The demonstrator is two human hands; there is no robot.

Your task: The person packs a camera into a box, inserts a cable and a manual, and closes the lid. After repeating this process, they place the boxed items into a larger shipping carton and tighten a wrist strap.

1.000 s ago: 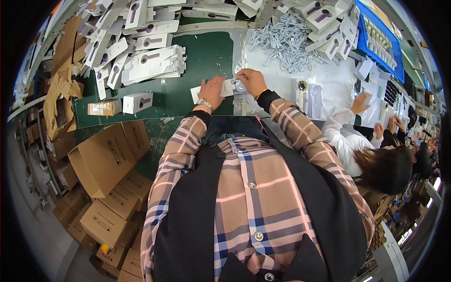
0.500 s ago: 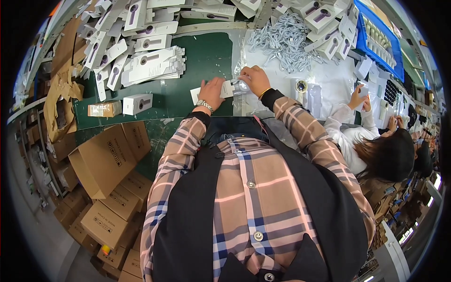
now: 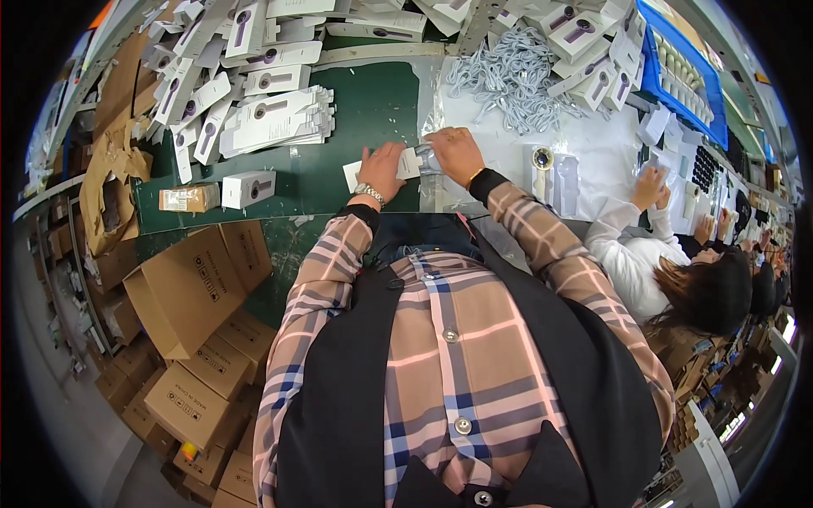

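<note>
A small white carton [image 3: 409, 164] lies flat on the green tabletop, with my left hand [image 3: 384, 168] closed over it. A wristwatch is on that wrist. At the carton's right end is a pale, translucent plastic insert [image 3: 430, 161]. My right hand [image 3: 457, 154] grips it with curled fingers, partly covering it. Whether the insert's end is inside the carton is hard to make out. Right of my hands, a light-coloured handheld device with a round dark head [image 3: 542, 161] lies beside a clear plastic tray [image 3: 566, 184].
Flat white cartons [image 3: 279, 118] are stacked at the far left, near a standing carton [image 3: 248, 188] and a brown packet [image 3: 188, 198]. Bundled pale cables [image 3: 512, 76] and a blue crate [image 3: 711, 110] lie far right. A co-worker [image 3: 648, 254] sits at right. Cardboard boxes [image 3: 182, 288] stand lower left.
My right hand has shifted slightly left and nearer the carton with the insert. My left hand stays on the carton. The co-worker's hands have come nearer, and their head has moved slightly right.
</note>
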